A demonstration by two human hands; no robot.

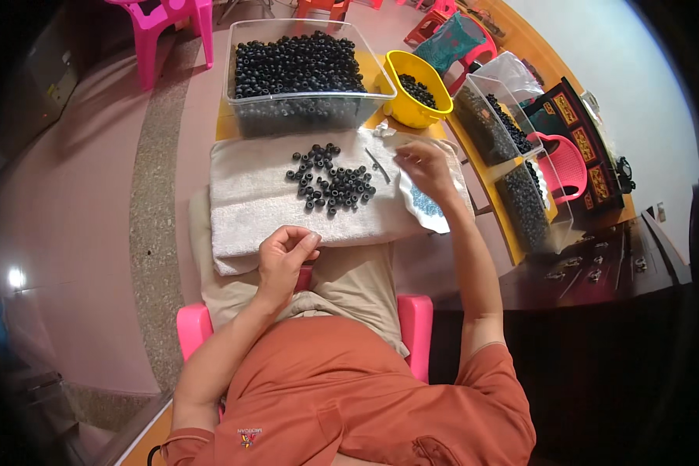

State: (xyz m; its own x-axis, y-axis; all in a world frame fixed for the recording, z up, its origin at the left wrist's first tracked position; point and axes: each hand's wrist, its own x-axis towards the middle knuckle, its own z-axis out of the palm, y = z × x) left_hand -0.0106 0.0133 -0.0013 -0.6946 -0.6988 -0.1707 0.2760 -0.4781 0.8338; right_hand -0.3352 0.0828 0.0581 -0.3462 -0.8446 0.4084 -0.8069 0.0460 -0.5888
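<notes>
Small black ring-like pieces with holes [339,186] lie in a loose heap on a folded white towel [245,182] in front of me. My left hand [286,258] is at the towel's near edge, thumb and forefinger pinched together; whatever is between them is too small to make out. Over the towel's right side, my right hand [427,165] has its fingertips drawn together, and I cannot see what they hold. Under its wrist is a white scalloped dish [435,224] with small blue bits [425,204]. A thin dark strip or tool [378,165] rests left of that hand.
Beyond the towel stands a clear plastic bin [303,109] full of black pieces. A yellow basin [400,109] with more sits beside it. Further clear bins [493,128] of dark pieces line the right. Crumpled white scraps [384,130] lie near the basin; pink chair arms [416,334] flank me.
</notes>
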